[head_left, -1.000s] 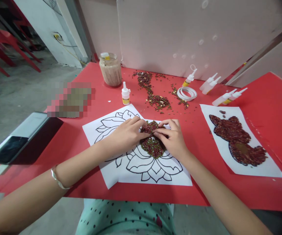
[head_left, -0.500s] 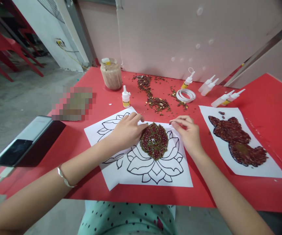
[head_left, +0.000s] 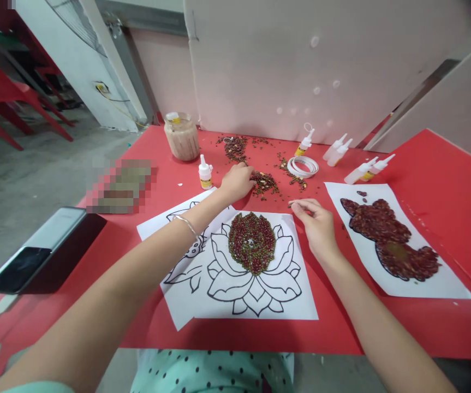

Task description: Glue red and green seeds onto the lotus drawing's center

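My left hand (head_left: 238, 182) reaches over the paper's top edge, its fingers bent down at the near pile of small red and green beans (head_left: 264, 184). Its fingertips are largely hidden, so I cannot see whether they hold any. My right hand (head_left: 314, 221) is closed in a pinch just right of the paper, with a small dark bean (head_left: 290, 205) at its fingertips. Between the hands lies white paper (head_left: 309, 305) with a black-outlined lotus. Its center is covered by a bean mosaic (head_left: 252, 243) in red and green rings. A second drawn sheet (head_left: 176, 311) lies partly underneath.
A glue bottle (head_left: 205, 173) and a cloudy jar (head_left: 182, 137) stand behind my left hand. Tape rolls (head_left: 303, 167) and several glue bottles (head_left: 358, 171) are at the back right. A bean-covered picture (head_left: 399, 240) lies at right, a phone (head_left: 34, 248) at left.
My left hand has left the mosaic's upper left edge and moved away from me to the bean pile. My right hand stays beside the paper, still pinching. The view has shifted slightly.
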`<action>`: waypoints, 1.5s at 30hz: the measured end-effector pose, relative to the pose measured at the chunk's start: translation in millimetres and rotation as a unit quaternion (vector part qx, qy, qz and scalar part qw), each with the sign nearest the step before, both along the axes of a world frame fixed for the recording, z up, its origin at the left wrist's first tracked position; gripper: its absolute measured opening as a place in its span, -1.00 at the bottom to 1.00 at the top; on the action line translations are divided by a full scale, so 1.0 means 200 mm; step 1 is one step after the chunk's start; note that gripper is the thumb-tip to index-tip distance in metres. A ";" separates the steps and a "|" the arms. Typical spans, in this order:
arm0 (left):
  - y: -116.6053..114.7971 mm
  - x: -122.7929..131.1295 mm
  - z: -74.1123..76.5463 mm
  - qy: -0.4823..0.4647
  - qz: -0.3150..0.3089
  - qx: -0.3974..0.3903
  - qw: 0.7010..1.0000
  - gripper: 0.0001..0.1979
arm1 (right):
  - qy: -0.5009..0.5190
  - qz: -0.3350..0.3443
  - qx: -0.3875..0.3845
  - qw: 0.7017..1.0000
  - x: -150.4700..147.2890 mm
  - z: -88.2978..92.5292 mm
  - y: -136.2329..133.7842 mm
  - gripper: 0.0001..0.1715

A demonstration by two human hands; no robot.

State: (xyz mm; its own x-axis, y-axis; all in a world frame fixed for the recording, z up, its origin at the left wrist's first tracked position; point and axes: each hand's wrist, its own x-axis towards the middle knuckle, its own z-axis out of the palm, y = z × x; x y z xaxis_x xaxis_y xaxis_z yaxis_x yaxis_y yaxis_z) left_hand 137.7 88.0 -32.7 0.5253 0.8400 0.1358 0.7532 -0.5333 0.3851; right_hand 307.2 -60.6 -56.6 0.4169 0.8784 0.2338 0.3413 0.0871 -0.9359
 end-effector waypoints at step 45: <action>0.11 0.02 0.02 0.110 -0.111 0.100 0.983 -0.76 | 0.000 0.022 -0.012 1.000 -0.02 0.03 0.00 -0.79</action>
